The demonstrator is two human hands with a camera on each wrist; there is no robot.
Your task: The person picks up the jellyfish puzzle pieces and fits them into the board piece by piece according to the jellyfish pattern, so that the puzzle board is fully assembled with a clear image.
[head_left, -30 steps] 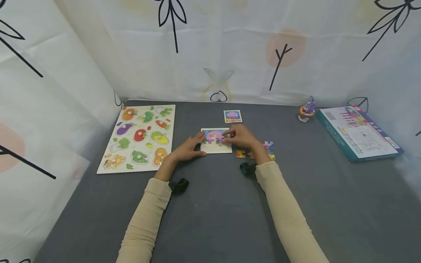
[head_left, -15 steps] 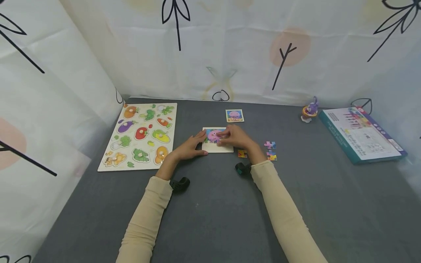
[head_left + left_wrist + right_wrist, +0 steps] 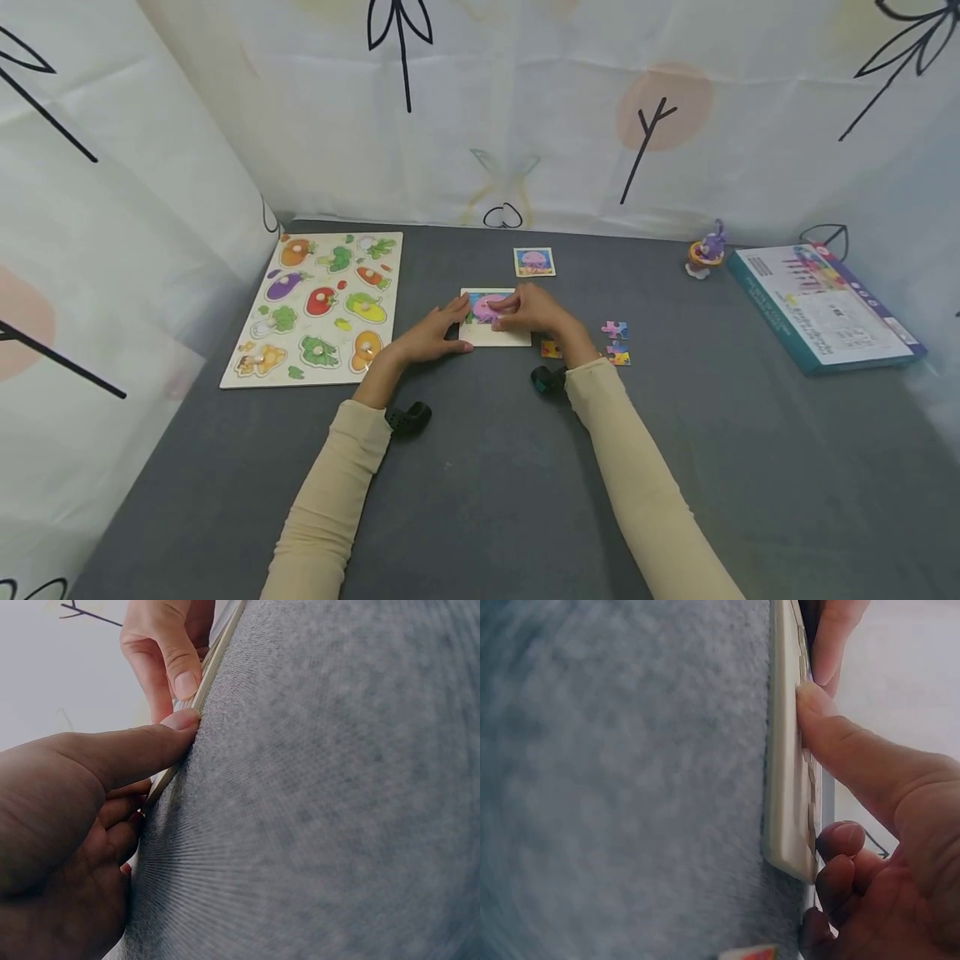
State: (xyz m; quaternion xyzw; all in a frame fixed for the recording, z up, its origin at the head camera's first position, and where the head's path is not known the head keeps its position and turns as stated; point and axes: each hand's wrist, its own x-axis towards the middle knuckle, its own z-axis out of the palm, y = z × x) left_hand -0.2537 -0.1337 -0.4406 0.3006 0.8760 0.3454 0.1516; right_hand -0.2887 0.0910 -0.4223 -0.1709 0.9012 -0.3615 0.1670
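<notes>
A pale jigsaw tray (image 3: 514, 339) lies mid-table, its upper part filled with a pink cartoon animal picture (image 3: 486, 307). My left hand (image 3: 435, 334) grips the tray's left side, thumb at the near corner and fingers at the far one. Over the picture, my right hand (image 3: 534, 310) has thumb and index fingertips on a jigsaw piece that they mostly hide. The right wrist view shows the right thumb (image 3: 855, 754) against the tray's face. Loose jigsaw pieces (image 3: 617, 330) lie right of the tray, another (image 3: 551, 349) partly behind the right wrist.
A small picture card (image 3: 534, 262) lies beyond the tray. On the left is a vegetable peg puzzle board (image 3: 341, 329). A purple figurine (image 3: 706, 250) and a teal-edged box (image 3: 828, 304) stand at the right. A printed cloth (image 3: 480, 117) hangs behind the table.
My right hand has shifted slightly left over the picture, covering more of it. The right forearm has swung left, uncovering more of the loose pieces at right. The left hand keeps its hold.
</notes>
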